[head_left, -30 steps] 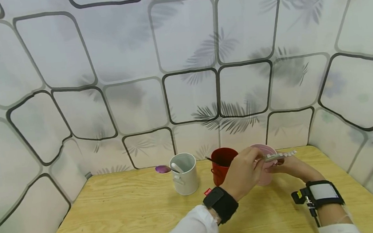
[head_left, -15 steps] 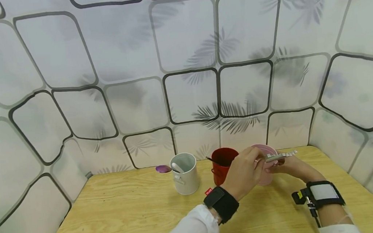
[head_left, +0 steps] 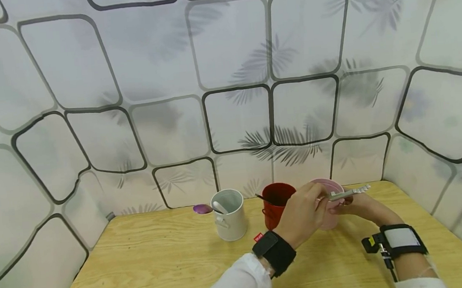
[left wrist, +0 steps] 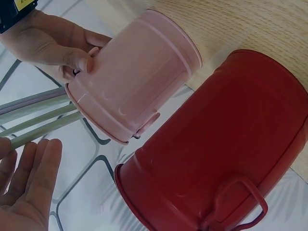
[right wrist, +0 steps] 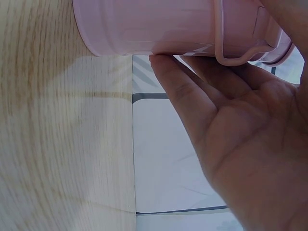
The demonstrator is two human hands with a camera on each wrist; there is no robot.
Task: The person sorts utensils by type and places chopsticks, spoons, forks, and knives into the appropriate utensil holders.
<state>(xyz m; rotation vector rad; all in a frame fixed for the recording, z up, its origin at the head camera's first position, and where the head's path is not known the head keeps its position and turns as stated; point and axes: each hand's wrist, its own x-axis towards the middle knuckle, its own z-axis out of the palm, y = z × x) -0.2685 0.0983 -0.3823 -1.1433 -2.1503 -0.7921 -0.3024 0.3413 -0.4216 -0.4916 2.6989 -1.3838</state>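
Observation:
My left hand (head_left: 301, 211) pinches the end of a thin pale green stick (left wrist: 48, 128) beside the mouth of the pink bucket (left wrist: 134, 67). Several similar slim sticks, one greyish, lean out of that mouth in the left wrist view; what they are inside the bucket is hidden. In the head view, a pale grey-green piece (head_left: 346, 193) with small white bumps shows over the bucket's rim. My right hand (head_left: 362, 207) grips the pink bucket from the right, thumb near the rim in the left wrist view and fingers along its side in the right wrist view.
A red bucket (head_left: 272, 217) with a dark handle (head_left: 261, 197) sticking out stands left of the pink one. Further left is a white bucket (head_left: 232, 229) holding a purple-ended utensil (head_left: 201, 209) and a white one (head_left: 219, 207). Patterned cloth (head_left: 164, 126) walls the wooden table (head_left: 150, 259).
The pale piece over the pink bucket's rim has shifted very slightly to the right. Both hands and the buckets stay almost where they were.

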